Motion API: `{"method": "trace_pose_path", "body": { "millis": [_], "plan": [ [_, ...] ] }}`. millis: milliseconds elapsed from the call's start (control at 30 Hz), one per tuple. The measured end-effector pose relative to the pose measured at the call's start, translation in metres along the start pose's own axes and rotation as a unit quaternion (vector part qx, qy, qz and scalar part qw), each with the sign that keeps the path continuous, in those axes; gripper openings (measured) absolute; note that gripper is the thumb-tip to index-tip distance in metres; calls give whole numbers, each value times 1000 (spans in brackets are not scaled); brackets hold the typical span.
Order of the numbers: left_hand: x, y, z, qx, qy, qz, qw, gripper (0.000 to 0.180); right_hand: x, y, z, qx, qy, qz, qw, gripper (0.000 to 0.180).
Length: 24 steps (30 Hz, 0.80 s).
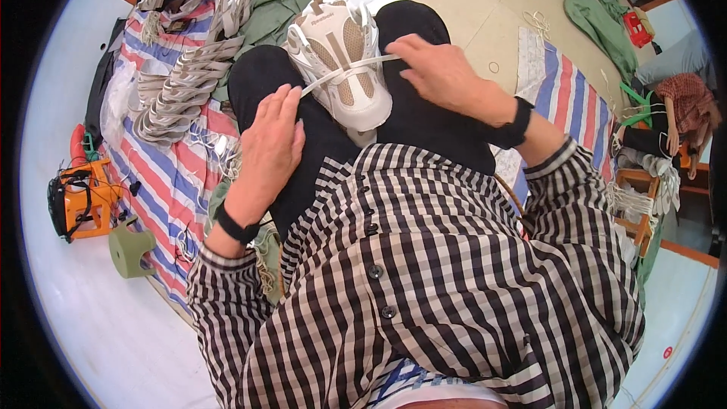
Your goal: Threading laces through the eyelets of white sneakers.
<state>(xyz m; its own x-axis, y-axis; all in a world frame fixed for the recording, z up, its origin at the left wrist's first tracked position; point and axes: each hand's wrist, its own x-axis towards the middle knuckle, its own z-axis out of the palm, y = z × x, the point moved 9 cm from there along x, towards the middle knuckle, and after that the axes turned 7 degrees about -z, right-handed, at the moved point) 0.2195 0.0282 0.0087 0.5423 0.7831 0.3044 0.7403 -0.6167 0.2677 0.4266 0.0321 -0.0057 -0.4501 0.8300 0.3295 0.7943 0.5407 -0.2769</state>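
Left hand (271, 148): it lies flat on the left knee in black trousers (261, 83), fingers together and stretched; it grips nothing, and its fingertips are just beside the end of the white lace (344, 72).
Right hand (439, 72): it is closed on the white lace, with thumb and fingers pinching it and pulling it to the right across the shoe.
Shoe (341, 57): a white and beige sports shoe, lying between the two knees on the lap, its sole part turned toward the person.
Lace: one flat white strip, tight, running slantwise over the middle of the shoe from the left hand side to the right hand.
Step in hand: I judge that the lace is being drawn through or tightened on the shoe; the right hand does the pulling.
Next move: it seems to call for a steady hold on the shoe, so the free left hand should probably take it or the loose lace end.
Around: a pile of grey-white shoe parts (185, 87) lies on a striped mat (170, 182) at the left; an orange tool (79, 201) and a green stool (130, 248) stand on the floor near it.
Hard to see: where the lace enters the shoe is not clear; the checked shirt (424, 280) hides the lap below the shoe.
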Motion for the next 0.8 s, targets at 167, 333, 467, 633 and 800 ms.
{"method": "trace_pose_path", "body": {
  "millis": [167,333,467,633,800],
  "plan": [
    [20,2,26,93,-49,32,994,40,7,5,8,-78,-34,6,996,24],
    [14,-5,31,147,-41,50,987,30,-18,30,-25,-183,49,-14,982,8],
    [8,-15,15,141,-14,40,989,26,-52,76,-55,-247,68,31,966,9],
    [-18,-47,2,158,-14,42,987,33,-105,144,-88,-284,33,163,944,12],
    [-55,-89,-21,203,-91,-52,973,39,-175,191,-129,-247,67,219,942,14]
  ]
}}
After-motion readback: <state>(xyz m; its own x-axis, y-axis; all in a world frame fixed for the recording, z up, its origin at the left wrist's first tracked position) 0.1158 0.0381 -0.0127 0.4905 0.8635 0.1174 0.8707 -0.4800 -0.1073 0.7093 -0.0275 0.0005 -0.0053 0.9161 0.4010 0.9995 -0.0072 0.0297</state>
